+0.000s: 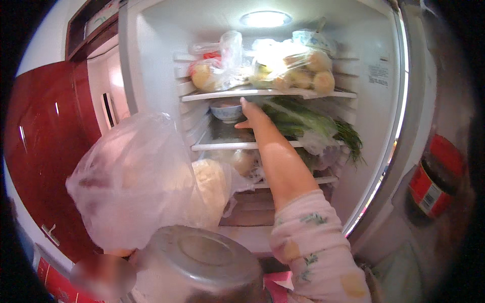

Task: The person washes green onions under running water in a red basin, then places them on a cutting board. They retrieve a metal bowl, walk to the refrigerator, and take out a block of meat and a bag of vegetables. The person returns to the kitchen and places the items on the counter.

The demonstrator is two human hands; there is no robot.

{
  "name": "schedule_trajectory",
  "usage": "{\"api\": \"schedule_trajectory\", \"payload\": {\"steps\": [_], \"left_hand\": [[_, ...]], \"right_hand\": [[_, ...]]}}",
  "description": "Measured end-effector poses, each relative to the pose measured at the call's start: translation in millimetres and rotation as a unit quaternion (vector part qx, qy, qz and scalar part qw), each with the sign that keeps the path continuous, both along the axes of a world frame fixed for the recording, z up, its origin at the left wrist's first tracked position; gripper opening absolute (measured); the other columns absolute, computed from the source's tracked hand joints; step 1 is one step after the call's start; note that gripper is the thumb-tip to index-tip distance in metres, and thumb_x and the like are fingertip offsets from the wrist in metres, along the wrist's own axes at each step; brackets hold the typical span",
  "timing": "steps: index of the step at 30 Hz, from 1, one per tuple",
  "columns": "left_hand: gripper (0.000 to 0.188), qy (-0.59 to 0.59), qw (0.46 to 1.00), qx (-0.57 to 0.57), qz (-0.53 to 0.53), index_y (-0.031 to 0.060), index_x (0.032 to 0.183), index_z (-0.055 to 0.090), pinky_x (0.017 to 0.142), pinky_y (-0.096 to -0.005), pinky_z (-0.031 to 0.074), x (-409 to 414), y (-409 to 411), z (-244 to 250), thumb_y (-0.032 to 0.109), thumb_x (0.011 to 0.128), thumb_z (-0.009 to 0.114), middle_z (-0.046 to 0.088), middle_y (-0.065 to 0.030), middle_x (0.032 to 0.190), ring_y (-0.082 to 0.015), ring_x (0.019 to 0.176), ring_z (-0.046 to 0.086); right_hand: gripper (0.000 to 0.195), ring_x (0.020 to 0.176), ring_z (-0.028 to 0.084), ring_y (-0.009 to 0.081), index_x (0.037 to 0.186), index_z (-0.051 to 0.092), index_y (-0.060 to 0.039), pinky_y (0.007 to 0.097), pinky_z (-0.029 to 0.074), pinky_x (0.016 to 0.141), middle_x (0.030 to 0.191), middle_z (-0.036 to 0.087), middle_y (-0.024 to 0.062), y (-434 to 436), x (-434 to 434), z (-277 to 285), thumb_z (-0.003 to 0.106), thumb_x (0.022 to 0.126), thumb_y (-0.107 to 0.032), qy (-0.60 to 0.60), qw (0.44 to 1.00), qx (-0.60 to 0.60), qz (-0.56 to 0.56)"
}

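My right hand (251, 113) reaches into an open refrigerator at the middle shelf (223, 146). Its visible digits are spread beside the right side of a blue-and-white footed bowl (226, 112); contact with the rim is unclear. Green leafy vegetables (299, 117), partly in clear plastic, lie right of the wrist. A skin-toned sliver under a large translucent plastic bag (132, 181) may be my left hand (118, 252), but its grip is hidden. Close in front of me, a metal pot (204, 257) shows its round base.
Bagged round produce (303, 74) fills the upper shelf (265, 92), with another plastic bag (212, 72) at left. More bagged food (242, 161) lies on the lower shelf. A red-lidded jar (435, 181) stands in the door at right. A dark red door (45, 151) is at left.
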State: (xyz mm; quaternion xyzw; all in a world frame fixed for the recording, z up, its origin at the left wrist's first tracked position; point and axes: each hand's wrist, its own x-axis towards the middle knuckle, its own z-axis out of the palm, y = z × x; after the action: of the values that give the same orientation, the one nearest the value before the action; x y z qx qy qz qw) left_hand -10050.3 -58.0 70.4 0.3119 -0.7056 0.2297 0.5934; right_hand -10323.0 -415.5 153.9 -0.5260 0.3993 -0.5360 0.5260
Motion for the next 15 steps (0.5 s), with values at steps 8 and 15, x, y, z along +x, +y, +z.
{"api": "schedule_trajectory", "payload": {"steps": [8, 15], "left_hand": [[0.015, 0.088, 0.994, 0.057, -0.024, 0.0033, 0.080, 0.060, 0.054, -0.0293, 0.041, 4.0, -8.0, -22.6, 0.010, 0.067, 0.064, 0.061, -0.0063, 0.075, -0.0171, 0.062, 0.055], [0.015, 0.091, 0.994, 0.055, -0.034, 0.0021, 0.084, 0.062, 0.057, -0.0287, 0.043, -0.8, -26.2, -19.8, 0.008, 0.070, 0.064, 0.063, -0.0067, 0.077, -0.0159, 0.064, 0.057]], "right_hand": [[0.038, 0.082, 0.058, 0.0397, 0.120, 0.049, -0.0108, 0.0471, 0.055, 0.051, 0.113, 0.056, 0.0174, -66.2, 18.7, 3.4, 0.036, 0.090, -0.029, -0.131, 0.990, 0.055, -0.025], [0.045, 0.079, 0.063, 0.0449, 0.124, 0.044, 0.0013, 0.0335, 0.059, 0.049, 0.110, 0.055, 0.0269, 2.4, -11.9, 24.6, 0.038, 0.087, -0.023, -0.023, 0.991, 0.058, 0.119]]}}
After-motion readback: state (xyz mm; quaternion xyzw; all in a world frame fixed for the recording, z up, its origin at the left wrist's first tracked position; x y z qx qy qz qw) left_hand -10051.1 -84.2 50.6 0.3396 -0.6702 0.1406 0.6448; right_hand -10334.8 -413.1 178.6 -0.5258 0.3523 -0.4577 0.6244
